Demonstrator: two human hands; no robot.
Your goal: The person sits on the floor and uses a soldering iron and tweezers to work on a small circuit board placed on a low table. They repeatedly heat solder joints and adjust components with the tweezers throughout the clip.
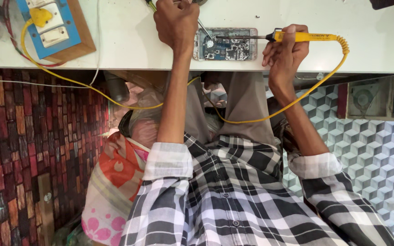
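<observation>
An opened phone [226, 44] lies flat on the white table [128, 41], its back cover off and the blue-grey circuit board showing. The metal tip of a yellow soldering iron [304, 37] reaches in from the right, over the upper part of the board; whether the tip touches is too small to tell. The right hand [284, 52] is closed around the iron's handle, fingers curled over it and thumb underneath. A yellow cord [270, 116] runs from the handle's end, loops down past the table edge over the lap, and goes across to the blue and white switch box [53, 27] at the left end of the table, where a yellow plug sits.

The left hand [176, 20] is bunched into a fist at the phone's upper left corner, pinching a thin metal tool [204, 29] that slants down to the board. The top of this hand is cut off by the picture edge, so what else it grips cannot be made out, though a green and yellow bit sticks out beside it.

Below the table are grey trousers, rolled checked sleeves [169, 159] and a flowered cloth bag [110, 191] on the patterned floor.
</observation>
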